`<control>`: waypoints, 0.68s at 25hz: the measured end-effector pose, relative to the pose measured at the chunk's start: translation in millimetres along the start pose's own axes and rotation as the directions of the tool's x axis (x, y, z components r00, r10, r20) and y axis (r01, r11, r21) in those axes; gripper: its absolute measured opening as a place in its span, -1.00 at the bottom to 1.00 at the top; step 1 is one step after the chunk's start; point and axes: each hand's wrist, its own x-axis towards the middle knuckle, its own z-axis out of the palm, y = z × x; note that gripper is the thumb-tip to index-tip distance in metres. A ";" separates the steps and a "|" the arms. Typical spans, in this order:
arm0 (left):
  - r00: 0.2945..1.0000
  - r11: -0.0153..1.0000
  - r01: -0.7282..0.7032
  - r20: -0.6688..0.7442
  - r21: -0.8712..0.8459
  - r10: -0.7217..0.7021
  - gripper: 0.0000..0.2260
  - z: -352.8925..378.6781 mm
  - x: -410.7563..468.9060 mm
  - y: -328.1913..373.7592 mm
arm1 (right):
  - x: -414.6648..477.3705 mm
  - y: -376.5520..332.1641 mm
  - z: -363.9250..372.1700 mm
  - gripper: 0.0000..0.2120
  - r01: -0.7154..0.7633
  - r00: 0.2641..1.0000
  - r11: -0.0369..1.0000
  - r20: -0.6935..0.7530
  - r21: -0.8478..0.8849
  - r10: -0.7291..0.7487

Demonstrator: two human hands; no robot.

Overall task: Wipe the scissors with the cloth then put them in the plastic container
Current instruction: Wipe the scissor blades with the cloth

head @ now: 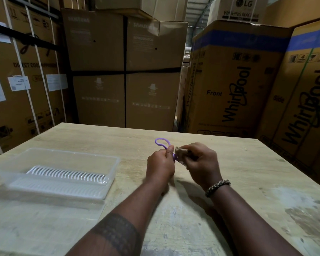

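Note:
Small scissors with purple handles (162, 142) are held above the middle of the wooden table (248, 172). My left hand (160, 166) grips them by the handles, one purple loop sticking up behind my fingers. My right hand (201, 162) is closed on a small beige cloth (181, 151) pressed around the scissors' blades, which are hidden inside it. The clear plastic container (107, 174) with a white slatted insert lies on the table to the left of both hands, open at the top.
A clear lid or tray (44, 202) sits under the container's near side. Tall cardboard appliance boxes (229, 80) stand close around the table's far and side edges. Pale stains mark the table at the right front.

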 end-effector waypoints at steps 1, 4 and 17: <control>1.000 1.000 0.011 -0.007 0.009 -0.011 -0.49 -0.7 0.4 0.7 | -0.5 -2.9 4.3 -0.84 0.044 0.997 0.999 0.060 -0.031 -0.042; 0.999 0.999 0.041 -0.019 0.004 -0.041 -0.47 -3.5 2.9 -1.7 | 0.5 -1.8 13.8 -0.85 0.038 0.993 0.996 0.111 -0.084 -0.029; 1.000 0.998 -0.013 0.000 0.058 0.013 -0.49 -1.3 1.7 2.9 | 1.3 -12.6 8.4 -0.76 0.096 0.994 0.972 0.069 -0.215 -0.082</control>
